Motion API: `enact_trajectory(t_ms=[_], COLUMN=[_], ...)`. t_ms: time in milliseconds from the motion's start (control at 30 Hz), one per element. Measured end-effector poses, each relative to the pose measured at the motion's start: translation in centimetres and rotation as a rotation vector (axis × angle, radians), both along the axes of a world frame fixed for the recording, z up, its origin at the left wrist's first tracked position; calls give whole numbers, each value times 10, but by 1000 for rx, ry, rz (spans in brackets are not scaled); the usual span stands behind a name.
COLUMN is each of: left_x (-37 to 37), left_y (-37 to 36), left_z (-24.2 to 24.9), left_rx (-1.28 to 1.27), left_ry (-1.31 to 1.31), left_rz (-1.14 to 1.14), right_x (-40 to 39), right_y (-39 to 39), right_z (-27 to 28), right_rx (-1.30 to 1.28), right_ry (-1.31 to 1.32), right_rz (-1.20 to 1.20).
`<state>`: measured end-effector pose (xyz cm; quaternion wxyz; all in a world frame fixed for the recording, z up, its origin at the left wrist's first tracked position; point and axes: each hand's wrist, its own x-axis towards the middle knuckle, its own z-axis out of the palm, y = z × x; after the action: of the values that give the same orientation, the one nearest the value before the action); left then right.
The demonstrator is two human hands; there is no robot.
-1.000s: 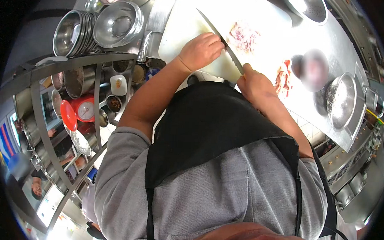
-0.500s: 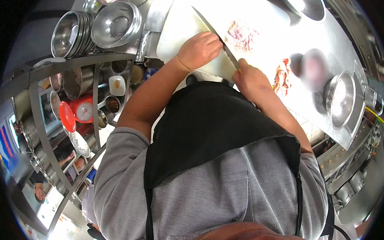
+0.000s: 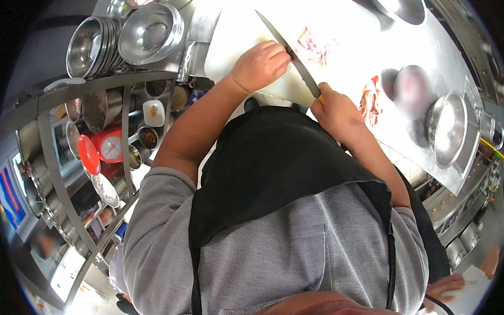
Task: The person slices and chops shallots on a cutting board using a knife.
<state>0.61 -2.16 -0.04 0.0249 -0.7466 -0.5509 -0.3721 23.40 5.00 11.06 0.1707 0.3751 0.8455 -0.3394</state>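
Note:
My right hand grips the yellow handle of a long knife. Its blade slants across the white cutting board, with the tip pointing up and left. Beside the blade, my left hand has its fingers curled together near the cutting edge. Whatever those fingers pinch is hidden beneath them. Beyond the knife lies a small heap of cut pinkish meat. A reddish strip of meat rests to the right of my right hand.
Stacked metal bowls stand at the upper left. On the right are a blurred round bowl and a metal colander. A red scale sits on the shelving at left. Another person's hand shows at lower right.
My right hand and the knife have shifted slightly right and toward me. The left hand has barely moved. Another person's hand and a pale sheet have appeared at lower right.

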Motion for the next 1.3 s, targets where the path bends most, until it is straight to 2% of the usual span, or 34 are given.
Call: enact_trajectory(t_ms=[367,467,567,600,667,700,767,800,900,967,1000,1133,1167,1300], left_x=[0,0,0,0,1,-1,-11,-17,-28,-30,-29,-6,-2,10], left_y=[-1,-1,-3,-5,-12,-18,-27,-25,-12,7,13,28,31,53], left_z=[3,7,10,13,19,26,44,55,87,91,87,71,67,54], left_rx=[-20,-24,-86,-81,-37,-34,58,56,-34,-236,-334,-502,-489,-499], left_ry=[-10,-18,10,12,-195,-194,-302,-302,-152,287,375,509,515,371], left_rz=[-8,-19,-6,-10,158,145,330,323,306,224,193,49,17,-50], right_x=[-17,-23,-14,-6,12,19,35,41,48,50,51,48,45,38], right_y=[10,15,17,16,19,23,30,33,38,42,44,56,59,71], right_z=[-29,-35,-22,-23,-18,-20,-28,-33,-43,-47,-49,-50,-52,-59], right_rx=[-4,4,82,230,437,443,539,583,608,624,635,639,651,613], right_ry=[-5,97,106,184,259,258,331,384,398,444,487,547,533,634], right_rz=[34,29,-6,-17,-19,-31,-36,-32,-3,49,104,241,212,404])
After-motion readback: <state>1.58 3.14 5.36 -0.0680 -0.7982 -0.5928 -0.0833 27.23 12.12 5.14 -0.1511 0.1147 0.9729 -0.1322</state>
